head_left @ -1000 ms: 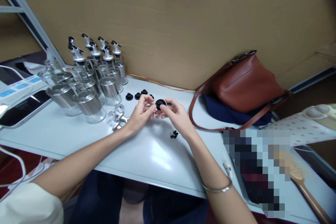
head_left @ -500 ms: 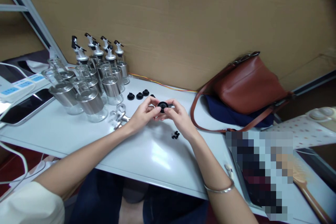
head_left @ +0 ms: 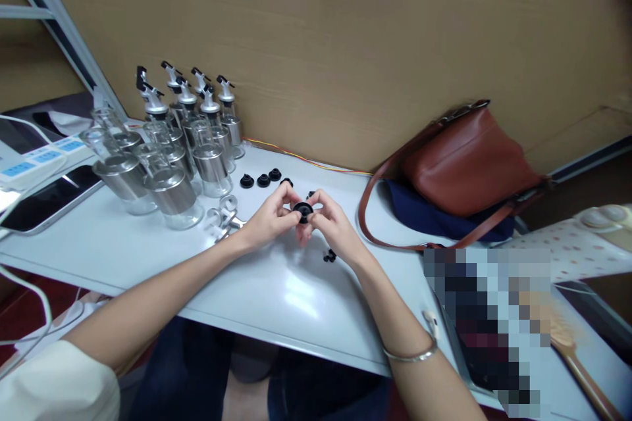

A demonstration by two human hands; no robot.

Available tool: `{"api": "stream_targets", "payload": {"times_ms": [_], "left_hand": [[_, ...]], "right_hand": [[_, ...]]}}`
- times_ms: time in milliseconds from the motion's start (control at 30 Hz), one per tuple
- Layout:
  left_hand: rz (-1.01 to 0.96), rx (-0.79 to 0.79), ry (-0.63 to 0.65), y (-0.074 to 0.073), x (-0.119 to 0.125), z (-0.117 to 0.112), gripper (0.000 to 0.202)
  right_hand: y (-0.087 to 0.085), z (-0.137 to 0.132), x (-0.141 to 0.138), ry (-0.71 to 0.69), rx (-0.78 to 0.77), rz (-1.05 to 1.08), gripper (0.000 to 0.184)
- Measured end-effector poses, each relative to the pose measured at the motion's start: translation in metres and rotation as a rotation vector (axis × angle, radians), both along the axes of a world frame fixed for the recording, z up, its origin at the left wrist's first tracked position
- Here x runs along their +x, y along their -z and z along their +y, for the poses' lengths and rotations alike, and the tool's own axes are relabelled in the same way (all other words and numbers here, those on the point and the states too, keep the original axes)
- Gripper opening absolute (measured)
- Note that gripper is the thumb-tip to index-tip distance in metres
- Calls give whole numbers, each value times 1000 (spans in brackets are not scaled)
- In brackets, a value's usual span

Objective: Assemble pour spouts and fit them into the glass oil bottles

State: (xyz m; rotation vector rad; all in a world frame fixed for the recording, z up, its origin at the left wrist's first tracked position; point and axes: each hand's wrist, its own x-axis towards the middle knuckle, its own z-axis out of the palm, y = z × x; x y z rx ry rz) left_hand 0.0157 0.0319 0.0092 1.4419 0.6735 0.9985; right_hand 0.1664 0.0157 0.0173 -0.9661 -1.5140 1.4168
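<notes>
Both hands are meeting over the middle of the tabletop and are gripping one small round black cap between them. The left hand is pinching its left edge with thumb and fingertips, and the right hand is closing on its right edge the same way. The cap is being held just above the surface, not resting on it.

At about 5 o'clock from the cap, a few tiny black pieces are lying loose on the tabletop, near the right wrist. At 10 o'clock a short row of spare caps is sitting, and at 9 o'clock some shiny metal fittings are lying just beside the left hand. Further out at 10 o'clock a cluster of glass bottles is standing, some topped with spouts. A brown bag is resting at 3 o'clock.

The grip looks light and the cap is small and smooth, so it could be slipping free if the fingers squeeze unevenly, and it might be rolling toward the near edge. The right wrist is hanging close over the tiny pieces, so a careless sweep could be scattering them. A wide swing of the left elbow could be knocking the bottles together.
</notes>
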Motion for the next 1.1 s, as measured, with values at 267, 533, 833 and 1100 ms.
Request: {"api": "stream_targets", "payload": {"times_ms": [267, 533, 833, 1100], "left_hand": [[-29, -6, -2, 2, 1, -1, 24], [-26, 24, -2, 2, 1, -3, 27], [-1, 151, -252, 0, -3, -2, 25], [-15, 190, -301, 7, 0, 0, 22]], "right_hand": [[-2, -1, -1, 6, -11, -5, 23], [1, -1, -2, 5, 21, 10, 22], [2, 6, 4, 122, 149, -29, 32], [-1, 6, 13, 163, 179, -29, 25]]}}
